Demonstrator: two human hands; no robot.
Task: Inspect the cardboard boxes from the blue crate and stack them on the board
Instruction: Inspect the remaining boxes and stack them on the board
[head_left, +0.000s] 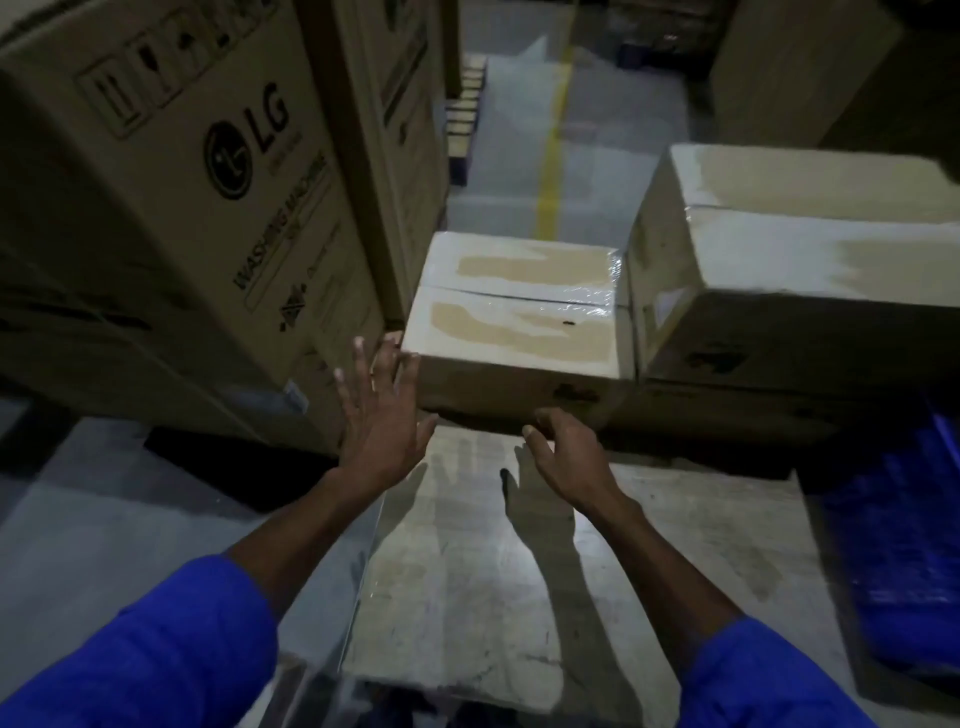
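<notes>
A taped cardboard box (519, 306) sits at the far end of the pale board (467, 571). A larger cardboard box (800, 270) stands right beside it, higher, on another box. My left hand (379, 415) is open with fingers spread, its fingertips at the near left corner of the smaller box. My right hand (566, 452) hovers just in front of that box's near face, fingers loosely curled, holding nothing. The blue crate (898, 561) lies at the right edge, dim and partly cut off.
Tall washing-machine cartons (171, 208) stand close on the left. A grey floor aisle with a yellow line (550, 150) runs away behind the boxes. More cartons (810, 62) fill the far right. Wooden pallets (462, 119) lie at the back.
</notes>
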